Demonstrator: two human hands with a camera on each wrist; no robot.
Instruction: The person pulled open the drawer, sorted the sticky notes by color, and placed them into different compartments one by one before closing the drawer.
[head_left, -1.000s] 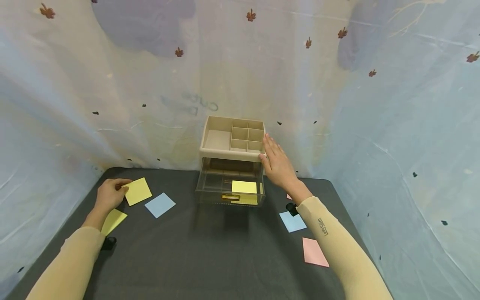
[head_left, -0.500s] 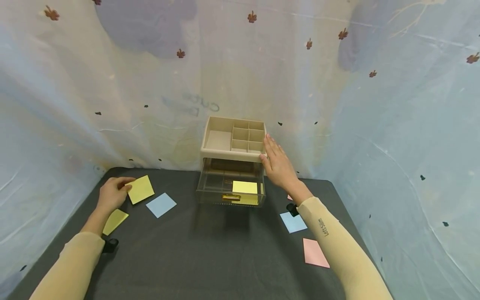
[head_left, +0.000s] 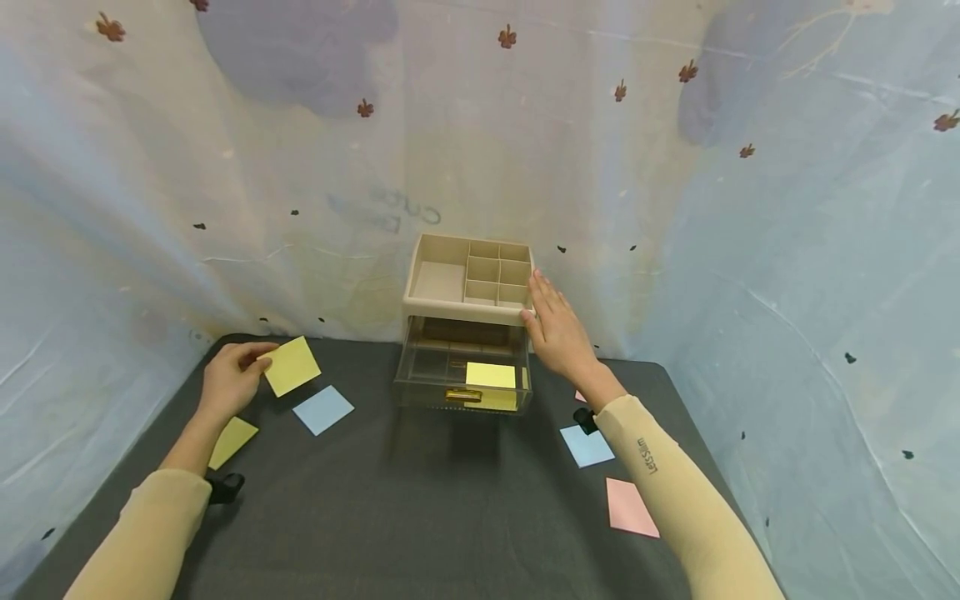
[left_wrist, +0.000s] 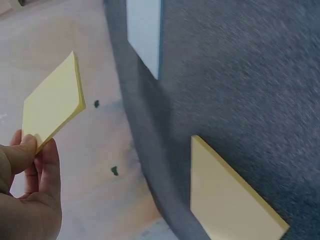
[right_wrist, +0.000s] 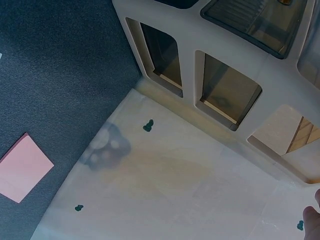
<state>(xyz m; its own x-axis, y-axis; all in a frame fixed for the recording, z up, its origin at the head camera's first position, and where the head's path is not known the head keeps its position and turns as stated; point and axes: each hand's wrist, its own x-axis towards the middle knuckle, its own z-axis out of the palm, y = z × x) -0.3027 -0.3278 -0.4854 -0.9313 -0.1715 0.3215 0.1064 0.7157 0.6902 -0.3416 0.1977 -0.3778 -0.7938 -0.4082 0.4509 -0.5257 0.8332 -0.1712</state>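
Yellow pad point(head_left: 294, 365): corner pinched by left hand point(head_left: 229, 382), held off the table point(head_left: 360, 517) near the blue pad point(head_left: 323, 410). Shifted up and inward over the last second, so pickup looks done. Clear drawer point(head_left: 422, 394) out, second yellow pad point(head_left: 491, 376) inside. Right hand point(head_left: 559, 332) straight-fingered along organizer's point(head_left: 465, 310) right side, gripping nothing.

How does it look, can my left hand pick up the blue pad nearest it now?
Probably not while full: the left hand is pinching a yellow pad, though nothing covers the blue pad nearby.
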